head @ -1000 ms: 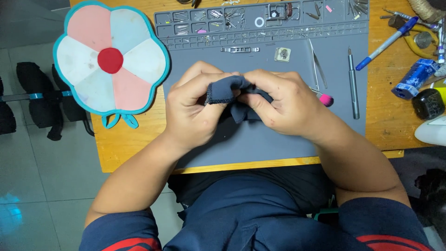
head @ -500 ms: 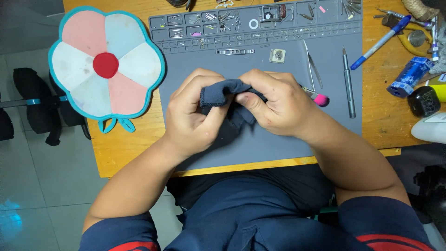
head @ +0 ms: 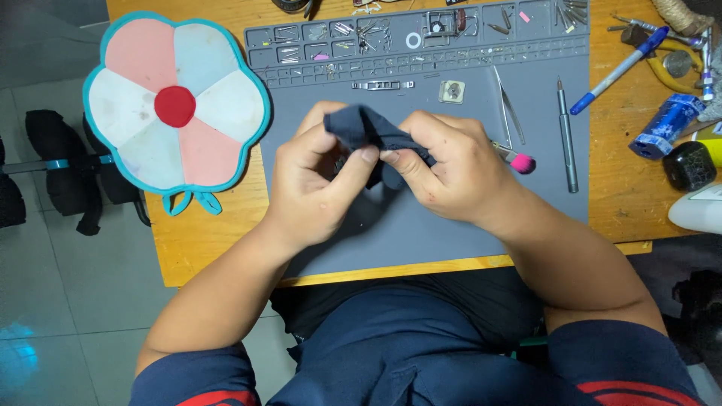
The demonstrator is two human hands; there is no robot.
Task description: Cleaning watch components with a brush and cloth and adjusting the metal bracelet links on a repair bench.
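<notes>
- Left hand [head: 316, 184] and right hand [head: 451, 169] both pinch a dark blue cloth [head: 372, 131] above the grey work mat [head: 421, 225].
- The mat lies on a wooden table [head: 195, 233] over grey floor tiles [head: 53, 301].

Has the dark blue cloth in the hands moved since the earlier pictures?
Cannot tell: the dark blue cloth sits in about the same spot on the grey work mat, below the small metal bar, pinched in both hands.

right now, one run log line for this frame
hands: left hand and right hand pinch dark cloth | above: grey mat | beside: tweezers, pink-tipped tool
</notes>
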